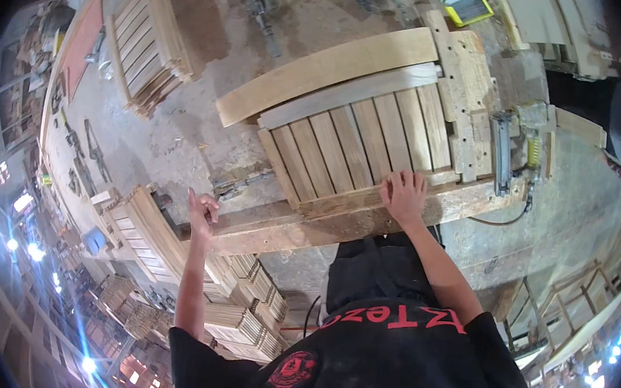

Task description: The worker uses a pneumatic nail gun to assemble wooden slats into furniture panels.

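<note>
A slatted wooden panel (364,143) lies on a dusty workbench (197,131), with several vertical slats between a curved top rail (322,72) and a lower rail. My right hand (403,196) rests flat on the panel's near rail, fingers spread, holding nothing. My left hand (202,212) hovers at the bench's near edge to the left of the panel, index finger raised, other fingers loosely curled, empty. A long timber beam (338,219) runs along the bench edge under both hands.
A pneumatic nail gun (513,142) lies right of the panel, its hose trailing off the bench. A finished slatted panel stack (149,44) sits at the far left. Stacks of slats (240,307) stand below the bench. A yellow-edged device (469,9) lies at the back.
</note>
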{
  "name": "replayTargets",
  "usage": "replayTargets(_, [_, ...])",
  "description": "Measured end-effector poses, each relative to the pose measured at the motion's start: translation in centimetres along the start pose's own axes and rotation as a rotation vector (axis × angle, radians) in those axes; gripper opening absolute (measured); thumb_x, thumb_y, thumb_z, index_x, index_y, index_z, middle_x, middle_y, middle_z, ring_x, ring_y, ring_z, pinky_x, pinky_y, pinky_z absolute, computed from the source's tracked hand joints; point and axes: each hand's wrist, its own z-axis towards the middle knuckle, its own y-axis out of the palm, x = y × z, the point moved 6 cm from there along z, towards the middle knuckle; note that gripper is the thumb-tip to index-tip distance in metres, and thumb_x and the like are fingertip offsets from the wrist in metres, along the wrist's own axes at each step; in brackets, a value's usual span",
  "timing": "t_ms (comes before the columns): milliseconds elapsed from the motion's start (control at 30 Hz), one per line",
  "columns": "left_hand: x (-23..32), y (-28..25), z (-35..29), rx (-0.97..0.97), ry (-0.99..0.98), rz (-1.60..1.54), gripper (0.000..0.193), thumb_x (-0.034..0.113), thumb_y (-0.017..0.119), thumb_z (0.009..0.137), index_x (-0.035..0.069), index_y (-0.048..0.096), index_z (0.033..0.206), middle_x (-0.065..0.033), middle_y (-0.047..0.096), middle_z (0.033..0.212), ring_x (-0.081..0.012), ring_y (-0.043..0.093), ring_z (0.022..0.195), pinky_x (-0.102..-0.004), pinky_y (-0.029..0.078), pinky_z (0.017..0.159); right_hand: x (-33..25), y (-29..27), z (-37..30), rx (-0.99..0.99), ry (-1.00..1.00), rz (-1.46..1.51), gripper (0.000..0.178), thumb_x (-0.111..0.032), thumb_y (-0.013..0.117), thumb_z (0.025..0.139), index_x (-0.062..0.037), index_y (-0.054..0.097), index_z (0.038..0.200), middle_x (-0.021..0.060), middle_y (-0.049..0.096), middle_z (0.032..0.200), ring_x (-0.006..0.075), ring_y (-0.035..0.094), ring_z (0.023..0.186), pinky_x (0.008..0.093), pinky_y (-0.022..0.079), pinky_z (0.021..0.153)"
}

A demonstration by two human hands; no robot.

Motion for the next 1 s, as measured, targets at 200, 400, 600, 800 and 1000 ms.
replayTargets(200, [0.5, 0.5, 0.0, -0.125, -0.109, 0.115, 0.066, 0.058, 0.034, 0.102, 0.009, 0.053, 0.061, -0.0013, 0.035, 0.042, -0.0153, 0.034, 0.033, -0.0276, 0.036, 0.038, -0.1, 0.2, 0.4, -0.030, -0.004, 0.005, 0.020, -0.031, 0.064, 0.081, -0.0140, 0.058, 0.090, 0.0098, 0.054, 0.096, 0.0333, 0.051, 0.093, 0.0491, 0.041, 0.080])
replayTargets(400, [-0.7, -1.4, -0.4, 0.329, 0.027, -0.148, 0.056, 0.043, 0.044, 0.103, 0.007, 0.052, 0.060, -0.0036, 0.037, 0.043, -0.0156, 0.036, 0.032, -0.0291, 0.037, 0.039, -0.1, 0.7, 0.7, -0.036, 0.017, -0.040, 0.019, -0.032, 0.064, 0.082, -0.0161, 0.058, 0.088, 0.0083, 0.053, 0.095, 0.0326, 0.051, 0.091, 0.0486, 0.041, 0.079])
replayTargets(600, [0.2, 1.1, -1.9, 0.423, 0.062, 0.110, 0.055, 0.036, 0.044, 0.103, 0.006, 0.050, 0.058, -0.0060, 0.045, 0.047, -0.0135, 0.038, 0.033, -0.0278, 0.029, 0.036, -0.1, 0.9, 0.9, -0.088, 0.060, -0.069, 0.016, -0.032, 0.063, 0.082, -0.0179, 0.058, 0.088, 0.0072, 0.052, 0.094, 0.0324, 0.050, 0.088, 0.0488, 0.040, 0.076])
replayTargets(800, [-1.8, 4.1, -1.2, 0.491, 0.182, 0.063, 0.052, 0.031, 0.045, 0.102, 0.004, 0.050, 0.058, -0.0045, 0.045, 0.047, -0.0122, 0.039, 0.038, -0.0284, 0.026, 0.039, -0.4, 0.7, 1.2, -0.077, 0.065, -0.143, 0.016, -0.032, 0.061, 0.083, -0.0184, 0.060, 0.090, 0.0071, 0.053, 0.097, 0.0330, 0.051, 0.090, 0.0501, 0.041, 0.078])
replayTargets(1000, [-0.7, 7.5, -0.9, 0.464, 0.588, 0.349, 0.044, 0.021, 0.049, 0.099, 0.001, 0.051, 0.060, -0.0034, 0.044, 0.048, -0.0122, 0.040, 0.047, -0.0326, 0.029, 0.045, -0.9, 1.4, 0.1, -0.080, 0.070, -0.126, 0.017, -0.032, 0.062, 0.082, -0.0176, 0.060, 0.092, 0.0096, 0.052, 0.097, 0.0346, 0.051, 0.094, 0.0518, 0.042, 0.081])
